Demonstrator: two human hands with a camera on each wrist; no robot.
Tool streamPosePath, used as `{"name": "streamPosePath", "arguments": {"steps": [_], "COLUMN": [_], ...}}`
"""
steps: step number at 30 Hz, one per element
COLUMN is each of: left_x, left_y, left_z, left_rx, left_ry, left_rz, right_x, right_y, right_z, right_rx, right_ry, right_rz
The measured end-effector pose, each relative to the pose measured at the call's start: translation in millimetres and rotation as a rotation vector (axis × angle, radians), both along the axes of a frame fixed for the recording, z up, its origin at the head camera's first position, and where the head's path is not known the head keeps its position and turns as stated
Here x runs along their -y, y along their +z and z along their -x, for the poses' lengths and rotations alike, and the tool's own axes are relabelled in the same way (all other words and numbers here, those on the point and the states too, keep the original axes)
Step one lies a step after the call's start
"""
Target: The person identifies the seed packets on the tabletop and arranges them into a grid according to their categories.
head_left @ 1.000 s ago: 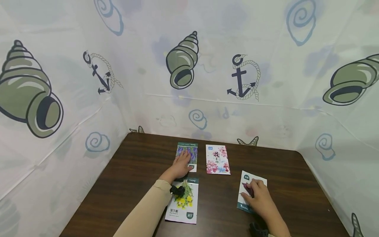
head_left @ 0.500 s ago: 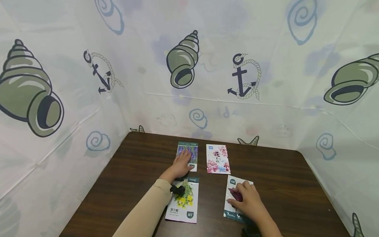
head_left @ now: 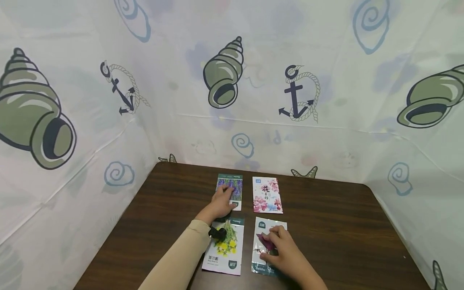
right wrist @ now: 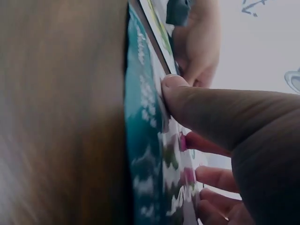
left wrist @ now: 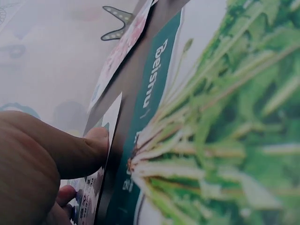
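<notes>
In the head view my left hand (head_left: 220,202) rests on a seed packet with purple flowers (head_left: 235,183), its fingers slightly bent and covering the lower left part. My right hand (head_left: 286,251) grips a white seed packet with a purple picture (head_left: 259,229), thumb and fingers bent over its face. That packet lies at the near right and has a teal band (right wrist: 140,122) along its near edge. Under my left wrist lies a yellow-flower seed packet (head_left: 221,262), its green leaves (left wrist: 225,159) filling much of the left wrist view.
A pink-blossom packet (head_left: 267,195) lies at the back, right of the purple-flower one. All the packets lie on a dark wooden table (head_left: 337,225). Behind and beside it hangs a pale curtain (head_left: 264,52) printed with shells and anchors.
My right hand has slid its packet leftward across the table, up beside the yellow-flower packet. My left hand stays put, its fingers drawn in a little.
</notes>
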State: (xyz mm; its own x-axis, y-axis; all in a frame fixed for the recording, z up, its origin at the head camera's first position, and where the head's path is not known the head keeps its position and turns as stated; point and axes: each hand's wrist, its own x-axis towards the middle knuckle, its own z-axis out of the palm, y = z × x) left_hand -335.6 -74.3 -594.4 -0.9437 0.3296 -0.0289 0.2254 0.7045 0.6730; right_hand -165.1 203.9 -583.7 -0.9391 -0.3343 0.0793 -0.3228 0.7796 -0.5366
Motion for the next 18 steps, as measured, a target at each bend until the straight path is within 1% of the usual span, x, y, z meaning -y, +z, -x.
{"name": "streamPosePath", "arguments": {"steps": [4, 6, 7, 13, 16, 18], "left_x": [-1, -2, -2, -2, -1, -1], "left_y": [6.3, 8.2, 8.0, 17.0, 22.1, 26.0], "left_z": [-4.3, -5.3, -4.9, -4.4, -2.4, -1.3], "left_rx": [-0.029, -0.052, -0.045, -0.009, -0.023, -0.041], "left_ry": [0.028, 0.027, 0.024, -0.037, -0.069, -0.085], "left_rz": [0.003, 0.012, 0.022, 0.111, 0.164, 0.209], "right_x": [5, 6, 6, 9, 10, 10], "right_y": [-0.1, 0.2, 0.6, 4.5, 8.2, 12.4], "right_z": [-1.0, -1.5, -1.8, -4.1, -4.7, -3.3], "right_rx": [-0.037, -0.059, -0.070, -0.101, -0.116, -0.100], "right_ry": [0.054, 0.069, 0.073, 0.103, 0.122, 0.122], "right_rz": [-0.030, -0.050, -0.059, -0.074, -0.056, -0.048]}}
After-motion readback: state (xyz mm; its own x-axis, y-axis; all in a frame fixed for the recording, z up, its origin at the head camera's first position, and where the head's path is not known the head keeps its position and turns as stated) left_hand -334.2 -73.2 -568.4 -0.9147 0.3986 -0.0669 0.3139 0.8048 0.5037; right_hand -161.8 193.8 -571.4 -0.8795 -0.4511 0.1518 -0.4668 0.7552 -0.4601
